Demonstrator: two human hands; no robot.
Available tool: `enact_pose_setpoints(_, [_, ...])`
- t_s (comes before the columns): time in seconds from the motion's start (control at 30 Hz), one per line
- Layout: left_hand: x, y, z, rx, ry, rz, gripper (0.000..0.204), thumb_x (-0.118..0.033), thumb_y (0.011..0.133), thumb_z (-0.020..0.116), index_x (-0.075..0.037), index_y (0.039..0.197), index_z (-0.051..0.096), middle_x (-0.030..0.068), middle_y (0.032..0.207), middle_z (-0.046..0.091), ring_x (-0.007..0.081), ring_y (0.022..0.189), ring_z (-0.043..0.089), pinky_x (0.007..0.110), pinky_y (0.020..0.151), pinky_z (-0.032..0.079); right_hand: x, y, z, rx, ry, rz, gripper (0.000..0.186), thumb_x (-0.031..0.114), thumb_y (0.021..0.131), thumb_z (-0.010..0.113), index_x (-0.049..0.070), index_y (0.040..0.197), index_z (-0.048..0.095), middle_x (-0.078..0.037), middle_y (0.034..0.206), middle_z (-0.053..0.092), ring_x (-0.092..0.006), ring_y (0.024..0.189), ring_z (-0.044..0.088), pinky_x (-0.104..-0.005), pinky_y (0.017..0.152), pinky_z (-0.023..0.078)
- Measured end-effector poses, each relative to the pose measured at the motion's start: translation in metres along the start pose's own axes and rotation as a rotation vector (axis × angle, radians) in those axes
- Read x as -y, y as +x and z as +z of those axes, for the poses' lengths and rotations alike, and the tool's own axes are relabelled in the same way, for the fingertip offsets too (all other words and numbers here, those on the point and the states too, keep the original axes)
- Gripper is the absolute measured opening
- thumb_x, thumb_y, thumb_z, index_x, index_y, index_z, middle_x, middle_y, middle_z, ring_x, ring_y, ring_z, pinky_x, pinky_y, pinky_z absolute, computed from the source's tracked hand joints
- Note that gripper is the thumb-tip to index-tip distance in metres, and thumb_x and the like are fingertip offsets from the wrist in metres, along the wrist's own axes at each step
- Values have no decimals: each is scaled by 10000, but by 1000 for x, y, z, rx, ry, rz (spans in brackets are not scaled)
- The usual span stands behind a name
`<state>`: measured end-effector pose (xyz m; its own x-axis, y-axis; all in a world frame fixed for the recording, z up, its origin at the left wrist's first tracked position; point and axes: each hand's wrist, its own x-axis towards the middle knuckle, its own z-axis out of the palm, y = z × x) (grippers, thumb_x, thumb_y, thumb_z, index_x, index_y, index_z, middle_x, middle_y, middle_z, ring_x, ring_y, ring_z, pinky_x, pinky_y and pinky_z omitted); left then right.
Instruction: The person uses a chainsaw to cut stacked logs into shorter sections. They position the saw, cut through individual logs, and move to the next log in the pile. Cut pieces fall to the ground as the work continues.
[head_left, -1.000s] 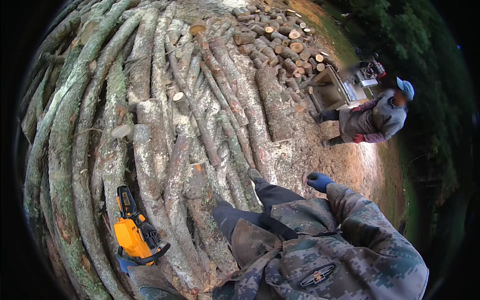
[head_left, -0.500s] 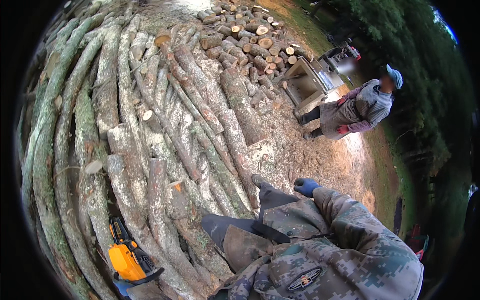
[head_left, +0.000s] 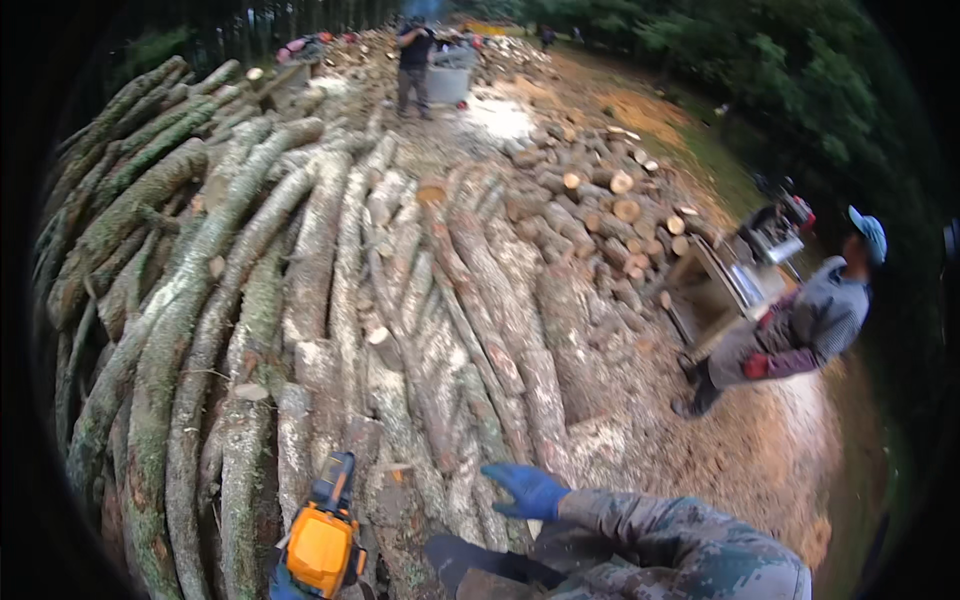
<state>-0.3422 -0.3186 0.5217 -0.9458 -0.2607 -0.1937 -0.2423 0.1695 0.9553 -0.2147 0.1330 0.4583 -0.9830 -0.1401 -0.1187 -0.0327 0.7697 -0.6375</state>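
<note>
An orange and black chainsaw (head_left: 320, 550) is held low in front of me, over the near ends of the logs. My left hand (head_left: 288, 584), in a blue glove and partly cut off by the lower edge, is closed on it; its guide bar cannot be made out. My right hand (head_left: 527, 491), also blue-gloved, reaches out over the log pile with its fingers spread and nothing in them. Beneath both hands lie long bark-covered logs (head_left: 322, 240), dusted with sawdust. One thick log with a cut top (head_left: 398, 500) stands out between the hands.
On the right a person in a light blue cap (head_left: 815, 310) stands beside a wooden-framed machine (head_left: 715, 290). Short cut logs (head_left: 610, 215) are heaped behind it. Another person (head_left: 414, 65) stands far back near a grey container (head_left: 450, 80). Sawdust covers the ground (head_left: 720, 455).
My view has lifted, bringing the far person into sight. My right hand has moved left and forward over the logs, its fingers spreading. The chainsaw has shifted right, still in my left hand.
</note>
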Motion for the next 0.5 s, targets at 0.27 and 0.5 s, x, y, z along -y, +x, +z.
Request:
enact_pose_setpoints(0.27, [-10,-121,115,172,-81,-228,270,-296,942,749,-34,994,706,20,690,605,132,452,516,320,404,446,-28,-9,-32,204,-282,-269,955,420,844,776,193,1642,302,-222,1630,370,-458,1478,389,-614,1196,273])
enact_pose_setpoints(0.5, [3,-200,259,429,-10,-315,274,-231,927,782,25,1021,755,72,808,702,160,717,655,393,608,521,-163,-122,-87,451,-238,154,543,438,903,688,179,1375,610,-173,1274,689,-358,1189,665,-482,1052,488])
